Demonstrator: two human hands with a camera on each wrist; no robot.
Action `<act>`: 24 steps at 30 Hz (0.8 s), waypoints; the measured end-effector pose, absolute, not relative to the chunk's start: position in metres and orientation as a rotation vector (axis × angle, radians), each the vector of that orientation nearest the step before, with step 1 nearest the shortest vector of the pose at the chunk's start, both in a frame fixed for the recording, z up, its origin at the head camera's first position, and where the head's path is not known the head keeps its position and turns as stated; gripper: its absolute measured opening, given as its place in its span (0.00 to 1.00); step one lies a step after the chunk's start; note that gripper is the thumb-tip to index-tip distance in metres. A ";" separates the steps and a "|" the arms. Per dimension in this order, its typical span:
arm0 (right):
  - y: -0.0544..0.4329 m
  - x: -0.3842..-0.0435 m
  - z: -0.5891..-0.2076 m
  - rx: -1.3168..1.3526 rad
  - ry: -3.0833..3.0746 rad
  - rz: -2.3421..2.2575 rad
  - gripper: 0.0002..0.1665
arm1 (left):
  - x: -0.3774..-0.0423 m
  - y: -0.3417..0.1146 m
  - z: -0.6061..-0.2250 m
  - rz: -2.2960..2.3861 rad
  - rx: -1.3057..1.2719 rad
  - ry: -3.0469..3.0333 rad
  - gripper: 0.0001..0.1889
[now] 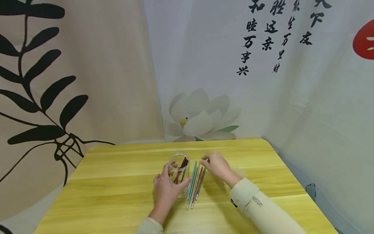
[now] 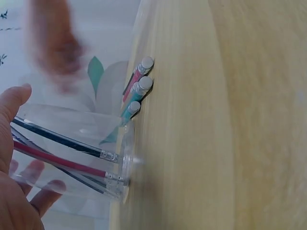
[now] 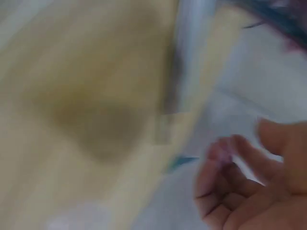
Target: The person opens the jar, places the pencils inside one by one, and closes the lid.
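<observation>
Left fingers (image 2: 50, 194) wrapped round the upright jar (image 2: 84, 129), right fingers (image 3: 208, 184) loosely bent, seemingly empty, close by the pencils (image 1: 192, 185) lying beside it on the table (image 1: 102, 188), and one clumsy brush could set those rolling or topple it!

Cloth-draped indoor space, wood-grain table (image 1: 102, 188), lotus-printed cloth (image 1: 204, 65), leaf-printed cloth (image 1: 117, 81)

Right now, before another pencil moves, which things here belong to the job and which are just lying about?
Part of the job:
clear jar, held by the left hand
pencils inside it
loose pencils beside the jar

Just there:
faint, clear round item, possibly a lid, on the table
printed backdrop behind
</observation>
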State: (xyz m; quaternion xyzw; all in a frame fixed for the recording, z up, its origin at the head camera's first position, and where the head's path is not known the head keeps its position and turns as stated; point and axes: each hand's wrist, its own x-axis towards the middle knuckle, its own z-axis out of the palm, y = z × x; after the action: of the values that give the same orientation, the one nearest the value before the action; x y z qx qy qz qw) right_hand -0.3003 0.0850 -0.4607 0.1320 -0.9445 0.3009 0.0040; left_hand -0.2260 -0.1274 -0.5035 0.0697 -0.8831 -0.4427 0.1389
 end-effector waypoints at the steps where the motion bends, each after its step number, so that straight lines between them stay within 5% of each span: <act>1: 0.089 -0.306 -0.471 0.382 -3.045 0.863 0.17 | -0.226 -0.128 -0.503 -1.275 0.209 -2.555 0.48; 7: 0.100 -0.322 -0.506 0.405 -3.160 0.569 0.18 | -0.225 -0.127 -0.504 -1.266 0.245 -2.555 0.48; 21: 0.100 -0.330 -0.513 0.340 -3.135 0.519 0.10 | -0.226 -0.128 -0.504 -1.279 0.236 -2.534 0.47; 24: 0.104 -0.330 -0.510 0.267 -3.156 0.637 0.15 | -0.226 -0.128 -0.504 -1.299 0.226 -2.509 0.46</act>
State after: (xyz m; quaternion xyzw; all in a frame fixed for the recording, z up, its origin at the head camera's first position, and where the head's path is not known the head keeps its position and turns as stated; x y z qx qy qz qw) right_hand -0.3297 0.1035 -0.5097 0.0827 -0.9759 0.1970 -0.0447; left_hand -0.2260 -0.1281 -0.5040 0.0787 -0.8748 -0.4530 0.1530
